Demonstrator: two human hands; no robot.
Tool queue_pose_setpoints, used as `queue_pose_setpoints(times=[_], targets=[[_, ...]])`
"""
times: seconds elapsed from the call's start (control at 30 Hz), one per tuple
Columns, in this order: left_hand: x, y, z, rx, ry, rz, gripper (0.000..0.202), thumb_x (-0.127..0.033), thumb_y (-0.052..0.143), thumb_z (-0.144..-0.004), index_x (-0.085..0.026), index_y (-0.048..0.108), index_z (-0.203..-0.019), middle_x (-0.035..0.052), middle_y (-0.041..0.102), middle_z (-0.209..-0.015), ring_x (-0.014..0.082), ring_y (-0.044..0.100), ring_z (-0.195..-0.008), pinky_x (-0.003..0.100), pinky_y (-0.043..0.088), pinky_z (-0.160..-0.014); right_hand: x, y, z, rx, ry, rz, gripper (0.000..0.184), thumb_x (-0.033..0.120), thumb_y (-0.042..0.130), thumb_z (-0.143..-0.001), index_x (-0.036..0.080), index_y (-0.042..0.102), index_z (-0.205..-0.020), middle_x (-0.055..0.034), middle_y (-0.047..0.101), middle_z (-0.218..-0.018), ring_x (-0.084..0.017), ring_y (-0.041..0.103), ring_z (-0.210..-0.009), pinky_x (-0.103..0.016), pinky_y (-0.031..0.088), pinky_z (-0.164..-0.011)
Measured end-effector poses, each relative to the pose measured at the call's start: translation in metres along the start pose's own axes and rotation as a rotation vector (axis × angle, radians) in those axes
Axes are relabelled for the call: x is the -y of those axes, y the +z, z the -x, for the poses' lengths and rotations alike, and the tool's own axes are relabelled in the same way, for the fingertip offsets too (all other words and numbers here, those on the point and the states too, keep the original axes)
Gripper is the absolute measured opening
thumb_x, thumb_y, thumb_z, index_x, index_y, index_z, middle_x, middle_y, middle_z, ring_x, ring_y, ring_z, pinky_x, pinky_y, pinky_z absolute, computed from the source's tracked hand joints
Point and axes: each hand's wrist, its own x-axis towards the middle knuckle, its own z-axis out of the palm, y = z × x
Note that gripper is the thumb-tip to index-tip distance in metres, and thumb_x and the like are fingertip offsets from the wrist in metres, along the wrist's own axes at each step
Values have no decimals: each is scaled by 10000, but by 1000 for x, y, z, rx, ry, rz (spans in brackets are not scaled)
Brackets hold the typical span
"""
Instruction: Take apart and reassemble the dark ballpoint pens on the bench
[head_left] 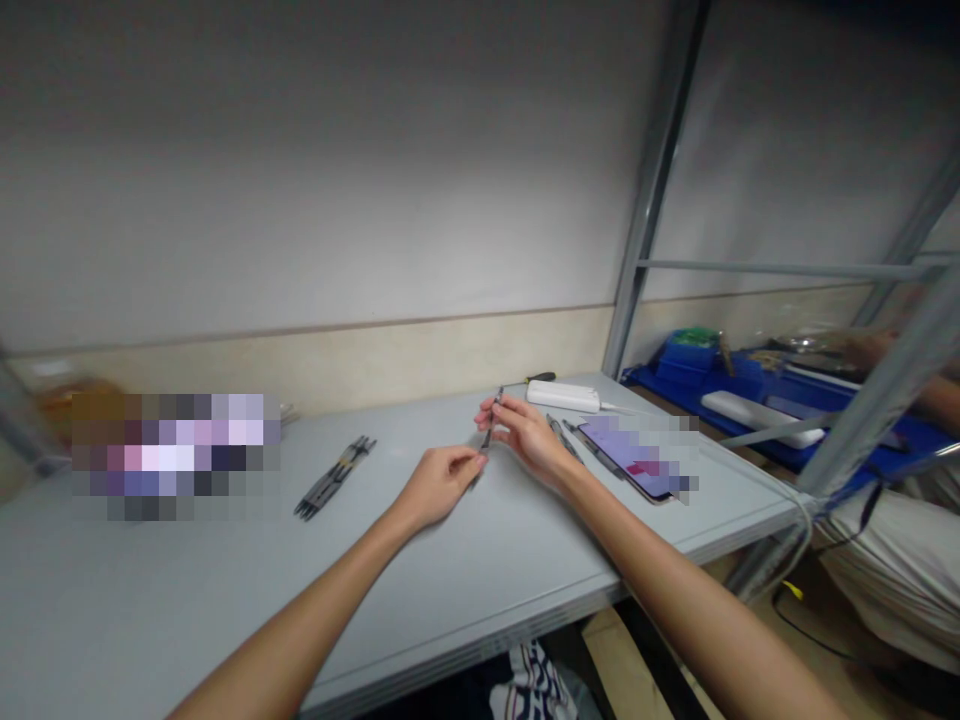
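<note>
My left hand (446, 485) pinches the lower end of a slim dark pen (490, 432) between thumb and fingertips. The pen's upper part is held by the fingers of my right hand (525, 435), so it stands tilted just above the table. Left of my hands lies a bundle of similar grey and black pens (335, 480), with a yellowish band around its middle. Close beside my right wrist are more dark pens (564, 440), partly covered by that hand. Some of the held pen is hidden behind my fingers.
On the grey table (375, 590) lie a phone (619, 450), a white power strip (562, 396) and a yellow-black screwdriver (541, 378). Blurred-out items fill the left end. A metal post (652, 190) rises at the right; beyond it are blue trays (686, 360) and another person's arm.
</note>
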Motion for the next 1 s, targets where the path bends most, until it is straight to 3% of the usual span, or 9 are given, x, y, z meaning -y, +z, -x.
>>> queue_pose_setpoints(times=[0.13,0.27,0.37,0.47,0.8,1.0], targets=[[-8,0,3,-21,101,-164,286,-350,445,-826,-152,651,-807,21,641,-724,138,532,-660,229,372,-608,10,-9,-2,-59,10,-341,139,245,608,-680,188,509,-759,70,440,-503,-68,426,-458,-192,365,-486],[-7,-3,3,-41,130,-278,247,-292,456,-822,-156,659,-787,22,642,-711,131,530,-641,229,370,-612,16,-25,-4,116,228,-527,341,469,458,-779,186,415,-595,83,259,-417,-55,212,-342,-170,196,-339],[-5,-4,2,-43,136,-332,240,-272,455,-820,-153,647,-738,19,625,-676,126,518,-616,229,363,-600,14,-34,-4,167,275,-599,390,440,372,-806,190,321,-511,80,185,-391,-57,127,-330,-167,132,-309],[-6,-5,3,-34,143,-355,238,-253,448,-819,-152,635,-713,17,618,-670,121,512,-608,225,358,-595,11,-38,-5,165,291,-624,357,371,366,-792,193,285,-494,80,169,-381,-57,101,-329,-161,123,-297],[-1,-5,3,-12,145,-393,242,-230,436,-818,-152,628,-693,4,612,-644,111,499,-581,220,338,-573,15,-36,-3,153,287,-616,353,361,361,-787,193,281,-488,80,166,-377,-58,87,-335,-152,139,-292],[-2,-5,3,0,129,-392,253,-247,433,-820,-151,633,-698,12,629,-658,117,515,-593,219,351,-586,16,-35,-2,135,292,-570,430,481,369,-794,190,284,-490,86,161,-383,-51,86,-336,-149,150,-290]])
